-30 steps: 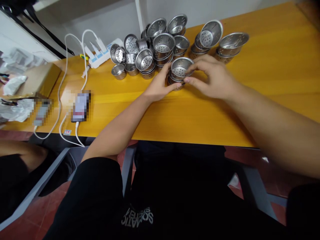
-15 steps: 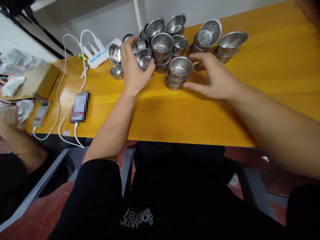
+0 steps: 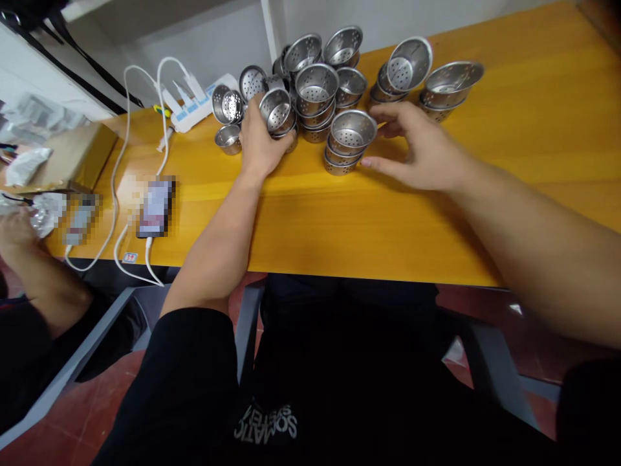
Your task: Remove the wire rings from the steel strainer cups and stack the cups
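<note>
Shiny perforated metal cups stand on the wooden table in stacks and singly. My left hand (image 3: 259, 142) is closed around the side of a perforated cup (image 3: 276, 111); its fingers are partly hidden behind the cup, and the thumb lies low at the front. Just to the right, a stack of perforated cups (image 3: 352, 133) stands close to the front of the group. Beside that stack, my right hand (image 3: 412, 145) is open, thumb and fingers apart; fingertips are close to its right side, and whether they touch it I cannot tell.
More cup stacks (image 3: 316, 90) stand behind, and two leaning stacks (image 3: 410, 65) are at the right. A power strip (image 3: 194, 113) with white cables and a phone (image 3: 156, 208) lie left. Another person's hand (image 3: 17, 233) is near a cardboard box (image 3: 72, 152).
My left hand has lowered, its fingers passing down behind the cup, which now sits slightly higher and more to the left. My right hand has barely moved.
</note>
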Action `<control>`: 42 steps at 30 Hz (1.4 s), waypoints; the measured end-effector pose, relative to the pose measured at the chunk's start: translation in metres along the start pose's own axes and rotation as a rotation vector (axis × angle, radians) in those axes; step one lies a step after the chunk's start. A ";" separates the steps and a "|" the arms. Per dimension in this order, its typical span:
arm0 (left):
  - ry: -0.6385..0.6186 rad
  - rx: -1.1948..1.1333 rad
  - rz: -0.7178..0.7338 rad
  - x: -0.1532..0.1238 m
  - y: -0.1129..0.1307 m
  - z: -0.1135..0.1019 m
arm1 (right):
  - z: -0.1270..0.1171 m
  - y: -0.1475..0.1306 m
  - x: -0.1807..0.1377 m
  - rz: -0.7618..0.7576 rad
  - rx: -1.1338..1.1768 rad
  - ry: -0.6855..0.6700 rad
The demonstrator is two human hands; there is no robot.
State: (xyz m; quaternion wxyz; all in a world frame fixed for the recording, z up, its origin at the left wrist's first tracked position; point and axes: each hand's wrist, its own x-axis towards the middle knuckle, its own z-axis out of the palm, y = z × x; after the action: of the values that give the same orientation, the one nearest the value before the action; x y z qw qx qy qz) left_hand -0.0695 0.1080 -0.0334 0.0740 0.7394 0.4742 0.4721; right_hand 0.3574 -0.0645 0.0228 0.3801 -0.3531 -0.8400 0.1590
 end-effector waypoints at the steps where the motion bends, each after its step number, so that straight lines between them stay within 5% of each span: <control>1: 0.038 -0.030 0.000 0.002 0.004 0.002 | 0.001 0.001 0.000 0.005 0.004 0.004; 7: 0.388 -0.117 0.287 0.005 0.065 -0.014 | -0.004 0.003 -0.004 0.008 -0.072 0.060; 12: 0.074 0.064 0.342 -0.016 0.141 -0.044 | -0.013 -0.032 -0.004 0.020 -0.218 0.156; 17: -0.070 -0.005 0.325 -0.043 0.194 -0.032 | 0.010 -0.070 0.002 -0.220 -0.181 0.106; 24: -0.132 -0.034 0.265 -0.046 0.192 -0.022 | 0.021 -0.070 0.003 -0.200 -0.140 0.083; 30: -0.214 -0.119 0.491 -0.051 0.198 -0.025 | -0.009 -0.058 0.004 -0.170 -0.251 0.150; 34: -0.282 -0.101 0.427 -0.062 0.206 -0.023 | -0.015 -0.060 0.003 -0.045 -0.193 0.051; 42: -0.294 -0.131 0.399 -0.067 0.196 -0.016 | -0.010 -0.075 0.005 -0.075 -0.065 -0.047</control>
State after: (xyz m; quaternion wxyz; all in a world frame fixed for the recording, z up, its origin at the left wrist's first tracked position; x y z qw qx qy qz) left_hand 0.0346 -0.0548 0.0419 0.0951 0.8727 0.2715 0.3946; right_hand 0.3274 -0.1128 0.0724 0.3545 -0.3298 -0.8659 0.1256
